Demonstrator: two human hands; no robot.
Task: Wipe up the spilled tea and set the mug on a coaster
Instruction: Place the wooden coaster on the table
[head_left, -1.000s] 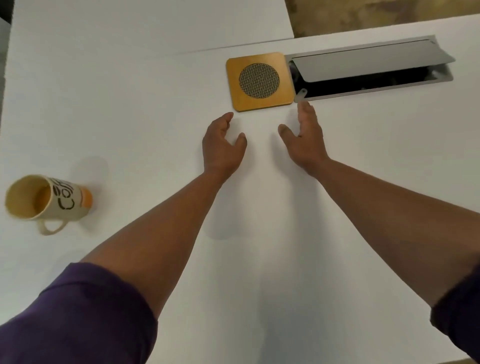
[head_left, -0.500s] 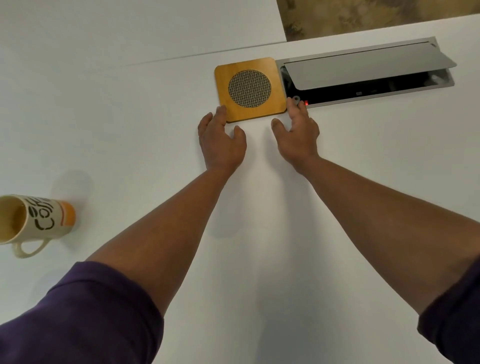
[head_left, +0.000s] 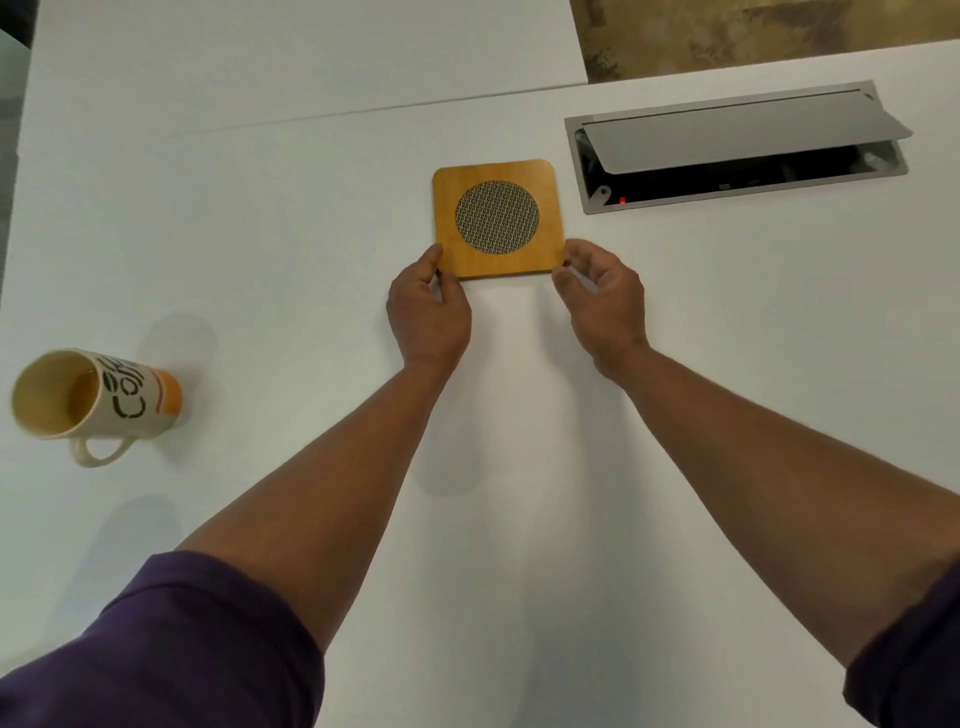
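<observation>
There was one mug (head_left: 96, 402), lying on its side at about nine o'clock on the table, its open mouth facing left. One square wooden coaster (head_left: 497, 219) with a round mesh centre lay near twelve o'clock. Two hands were in view: the left hand (head_left: 428, 312) at the coaster's near left corner and the right hand (head_left: 602, 299) at its near right corner. Two purple sleeves (head_left: 171, 649) showed, at seven and four o'clock. One cable hatch (head_left: 737, 150), its single flap raised, sat at two o'clock. There was one white table (head_left: 519, 519).
</observation>
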